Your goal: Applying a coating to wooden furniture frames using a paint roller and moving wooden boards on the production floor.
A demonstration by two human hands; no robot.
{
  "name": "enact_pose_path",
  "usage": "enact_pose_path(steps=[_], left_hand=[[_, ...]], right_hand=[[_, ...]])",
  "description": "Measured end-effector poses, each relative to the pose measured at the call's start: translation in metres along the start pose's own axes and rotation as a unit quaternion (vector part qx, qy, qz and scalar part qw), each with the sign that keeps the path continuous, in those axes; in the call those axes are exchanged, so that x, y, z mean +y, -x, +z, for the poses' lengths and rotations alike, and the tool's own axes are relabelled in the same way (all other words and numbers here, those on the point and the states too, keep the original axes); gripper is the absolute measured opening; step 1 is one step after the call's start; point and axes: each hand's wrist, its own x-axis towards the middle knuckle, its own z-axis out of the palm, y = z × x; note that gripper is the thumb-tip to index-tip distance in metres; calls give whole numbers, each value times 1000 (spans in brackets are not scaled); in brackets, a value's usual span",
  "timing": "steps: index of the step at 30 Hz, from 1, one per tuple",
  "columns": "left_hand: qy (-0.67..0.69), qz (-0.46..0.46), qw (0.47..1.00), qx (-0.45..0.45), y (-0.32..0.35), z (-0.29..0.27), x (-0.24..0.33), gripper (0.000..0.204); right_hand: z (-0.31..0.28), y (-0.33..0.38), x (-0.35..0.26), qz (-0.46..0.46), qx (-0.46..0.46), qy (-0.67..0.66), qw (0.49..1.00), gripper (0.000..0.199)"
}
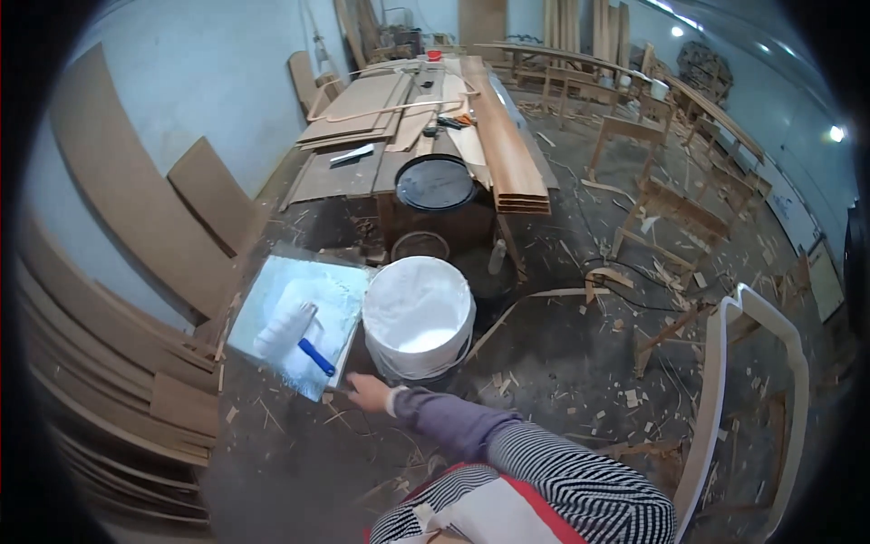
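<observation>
My right hand (369,393) reaches left across the front from a purple cuff and striped sleeve. Its thumb and fingers look slightly apart, beside the near right corner of a square board (263,286) smeared with white paint. I cannot tell whether the fingertips touch that corner. Lying on the board is a paint roller with a blue handle (316,357) and a white-coated sleeve (285,330). Just right of the board stands a white bucket (419,272), open at the top, with white inside. My left hand is out of view.
Behind the bucket is a dark lidded drum (436,183), before a bench stacked with wood panels (358,104) and long planks (501,136). Boards (136,195) lean on the left wall. Wooden frames (675,213) and a pale curved frame (713,390) stand right. Wood scraps litter the floor.
</observation>
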Motion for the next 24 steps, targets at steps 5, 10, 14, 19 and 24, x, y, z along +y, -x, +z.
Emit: enact_pose_path(steps=[5, 10, 14, 19, 24], left_hand=[[12, -27, 1000, 7, -38, -15, 25, 40], [-117, 234, 963, 64, -215, -13, 180, 24], [-169, 290, 941, 52, -334, 78, 291, 25], [-140, 156, 972, -103, -448, 206, 336, 30], [-259, 172, 927, -212, -531, 287, 419, 34]], right_hand=[[-99, 153, 134, 93, -147, 38, 984, 39], [-241, 415, 286, 480, 53, 114, 868, 33], [-325, 571, 290, 517, 323, -82, 789, 23], [-364, 619, 315, 610, 423, -220, 633, 24], [-469, 600, 374, 553, 426, -132, 704, 19]])
